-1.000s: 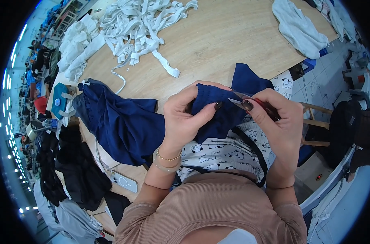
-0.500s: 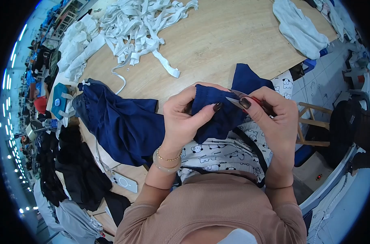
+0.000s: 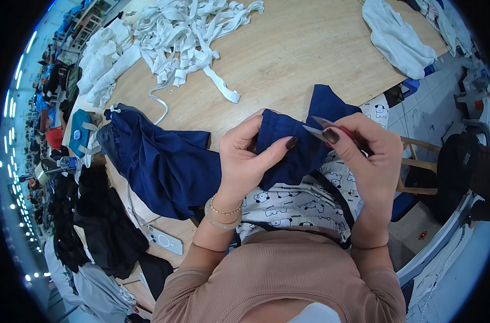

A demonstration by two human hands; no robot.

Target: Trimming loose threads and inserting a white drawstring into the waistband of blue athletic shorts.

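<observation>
Head view: since a second ago our right hand has swung its gripped snips toward ten o'clock, nearer the navy garment pinched in our left hand.

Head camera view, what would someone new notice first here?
At the centre, the left hand pinches a fold of navy blue cloth, while the right hand holds small metal snips against it. Behind them, on the wooden table, lies a tangled heap of white fabric strips. Dark garments pile up at the left edge.
</observation>
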